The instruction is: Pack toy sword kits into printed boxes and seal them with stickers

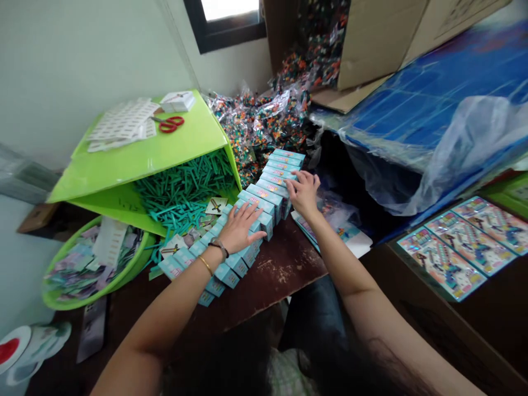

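Box lettering [264, 199] and card prints [468, 242] unreadable.

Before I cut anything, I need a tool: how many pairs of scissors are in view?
1. The red-handled scissors lie on the tilted green lid, beside the white sheets, far from both hands. Others may be hidden under the clutter.

We see pale turquoise boxes [247, 231] with pink lettering on a worn dark brown table [280, 269], a lime green bin [136, 159] of teal sticks [185, 190], red-handled scissors [171, 124] and a blue tarp [416, 104].
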`<state>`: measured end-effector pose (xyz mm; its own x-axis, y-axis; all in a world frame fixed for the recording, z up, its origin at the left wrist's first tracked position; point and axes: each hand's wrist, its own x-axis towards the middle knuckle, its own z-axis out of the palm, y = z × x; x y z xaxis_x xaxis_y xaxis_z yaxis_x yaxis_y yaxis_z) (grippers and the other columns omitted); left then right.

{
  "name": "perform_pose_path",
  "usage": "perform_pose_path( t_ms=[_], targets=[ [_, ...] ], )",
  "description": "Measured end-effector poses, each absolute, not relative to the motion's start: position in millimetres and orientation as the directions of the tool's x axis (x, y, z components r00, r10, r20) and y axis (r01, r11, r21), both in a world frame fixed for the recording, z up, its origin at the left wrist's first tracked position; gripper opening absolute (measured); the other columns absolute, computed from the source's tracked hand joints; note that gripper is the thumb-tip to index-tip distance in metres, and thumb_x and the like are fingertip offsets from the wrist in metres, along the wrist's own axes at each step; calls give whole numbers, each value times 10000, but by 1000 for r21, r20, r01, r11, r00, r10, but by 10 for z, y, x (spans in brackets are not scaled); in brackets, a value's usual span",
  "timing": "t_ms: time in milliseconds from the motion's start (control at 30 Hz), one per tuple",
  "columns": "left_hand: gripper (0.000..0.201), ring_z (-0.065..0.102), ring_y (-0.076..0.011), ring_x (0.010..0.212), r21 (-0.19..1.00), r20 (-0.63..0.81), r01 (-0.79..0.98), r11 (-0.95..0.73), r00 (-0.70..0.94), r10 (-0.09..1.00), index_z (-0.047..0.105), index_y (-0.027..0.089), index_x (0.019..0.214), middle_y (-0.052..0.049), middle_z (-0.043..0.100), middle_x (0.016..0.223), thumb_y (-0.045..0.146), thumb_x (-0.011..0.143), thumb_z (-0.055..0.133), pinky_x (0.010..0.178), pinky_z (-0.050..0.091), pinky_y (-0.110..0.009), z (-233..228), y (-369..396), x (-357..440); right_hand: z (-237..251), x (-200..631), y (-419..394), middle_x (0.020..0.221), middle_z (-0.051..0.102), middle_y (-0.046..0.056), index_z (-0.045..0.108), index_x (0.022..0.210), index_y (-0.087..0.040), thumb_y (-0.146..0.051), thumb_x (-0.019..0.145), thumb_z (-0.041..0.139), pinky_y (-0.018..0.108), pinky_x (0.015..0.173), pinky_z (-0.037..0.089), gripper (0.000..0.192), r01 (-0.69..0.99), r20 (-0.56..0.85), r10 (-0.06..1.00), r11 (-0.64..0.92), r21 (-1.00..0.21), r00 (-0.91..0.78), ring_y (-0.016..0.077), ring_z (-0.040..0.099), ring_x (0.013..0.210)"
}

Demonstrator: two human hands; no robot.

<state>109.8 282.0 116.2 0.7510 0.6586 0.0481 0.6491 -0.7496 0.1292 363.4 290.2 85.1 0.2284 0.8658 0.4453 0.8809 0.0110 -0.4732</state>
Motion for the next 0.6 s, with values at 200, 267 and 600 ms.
perform_pose_path(
  t_ms=[200, 267, 600],
  targets=[
    [690, 314, -343, 1581, 130, 65, 640, -757, 756, 651, 464, 250, 1573, -123, 405, 1678, 584, 978, 567, 1280, 268, -596, 1138, 2808, 1040, 809, 3833, 2972, 1514, 581, 53, 816, 1087, -320, -349, 1045, 420, 659, 1227, 202, 398, 924, 421, 902, 81, -373, 92, 325, 385, 1484],
    [691, 319, -344, 1579, 141, 76, 634, -760, 759, 647, 463, 260, 1574, -126, 413, 1674, 582, 973, 577, 1276, 278, -596, 1123, 2803, 1018, 826, 3976, 3140, 1470, 618, 64, 816, 1094, -323, -340, 1050, 386, 654, 1204, 249, 432, 892, 413, 898, 56, -448, 151, 312, 445, 1437],
    [527, 435, -309, 1514, 297, 282, 657, -692, 633, 721, 590, 222, 1455, -146, 526, 1585, 517, 1033, 477, 1260, 349, -542, 1310, 2912, 880, 915, 4213, 3712, 1618, 474, 105, 795, 1169, -257, -329, 986, 516, 744, 1220, 144, 342, 962, 387, 918, 23, -273, 88, 380, 311, 1529]
  ],
)
